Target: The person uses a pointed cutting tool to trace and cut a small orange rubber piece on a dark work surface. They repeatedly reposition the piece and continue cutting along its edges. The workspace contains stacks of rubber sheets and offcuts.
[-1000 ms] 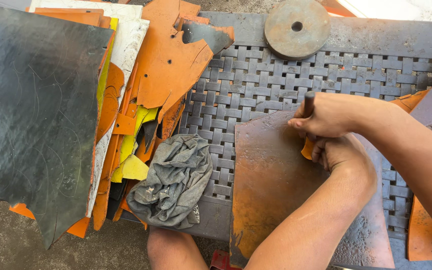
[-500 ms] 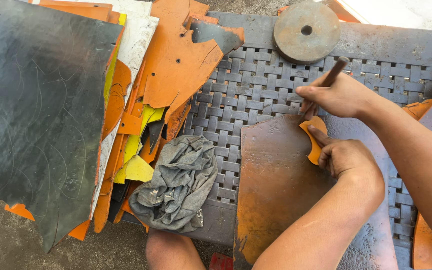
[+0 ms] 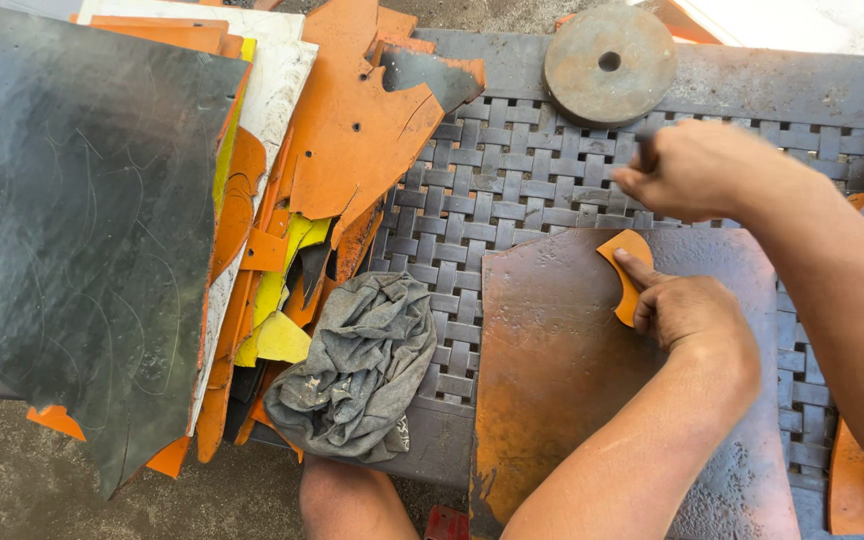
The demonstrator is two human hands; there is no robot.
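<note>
My left hand [image 3: 690,312] rests on a brown leather sheet [image 3: 562,370] and pins a small curved orange template [image 3: 628,272] flat with the index finger. Just above it, my right hand [image 3: 702,168] is closed around a thin dark tool [image 3: 644,150] whose tip I cannot see. The tool is lifted off the sheet, over the woven mat. The leather sheet lies on a grey woven metal table [image 3: 492,190].
A round rusty metal disc with a centre hole [image 3: 609,63] sits at the table's far edge. A crumpled grey rag [image 3: 357,370] lies left of the sheet. Stacked orange, yellow and white scraps [image 3: 342,150] and a large dark sheet [image 3: 72,230] lie at the left.
My right hand has lifted the tool away from the template and up over the woven mat. My left hand has stayed on the template, now with its index finger stretched out over it.
</note>
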